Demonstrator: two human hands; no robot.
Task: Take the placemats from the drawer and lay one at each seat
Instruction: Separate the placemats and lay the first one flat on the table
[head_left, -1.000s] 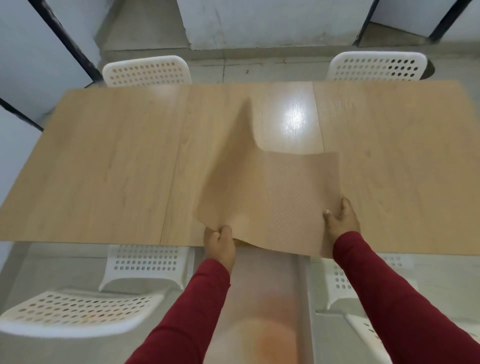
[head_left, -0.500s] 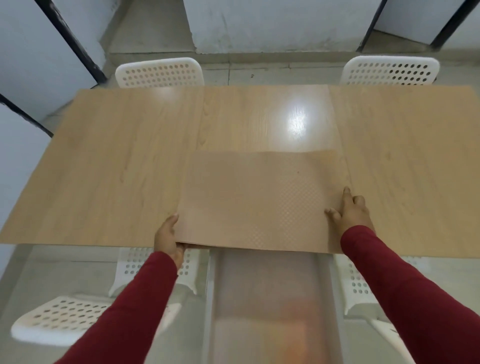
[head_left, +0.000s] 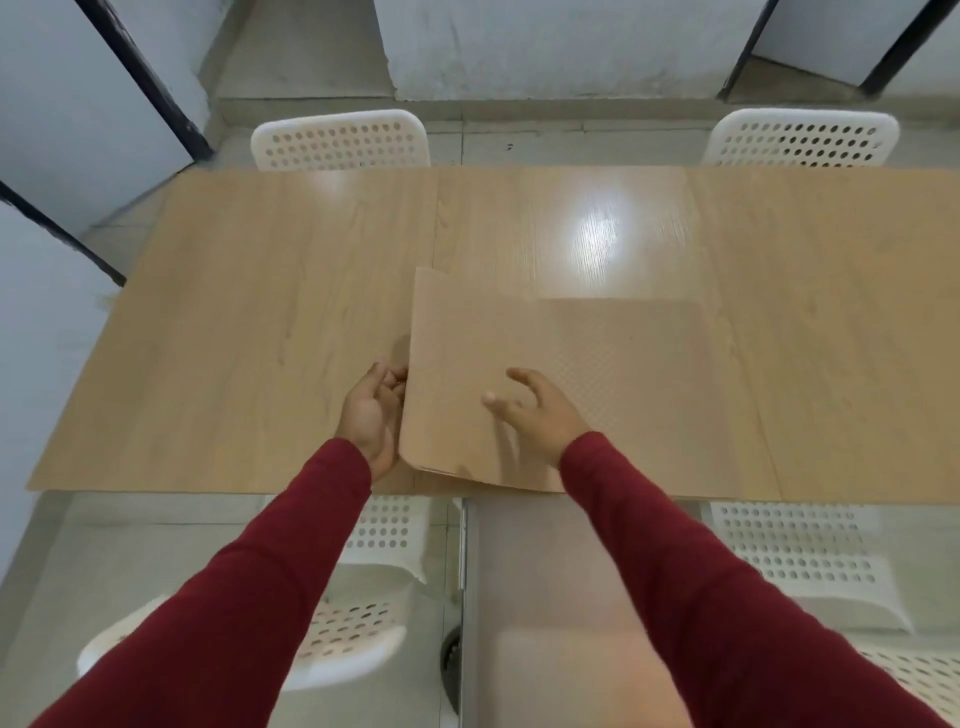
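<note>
Hands cupped at placemat edge, fingers spread.

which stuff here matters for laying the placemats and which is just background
Job:
top placemat, lifted at its left edge
placemat under it
table
chairs, the seats
left hand, right hand

Background:
wall panels
floor

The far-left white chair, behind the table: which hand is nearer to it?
Left. The left hand sits at the placemat's left edge, roughly in line below that chair. The right hand rests on the placemat, further to the right.
</note>
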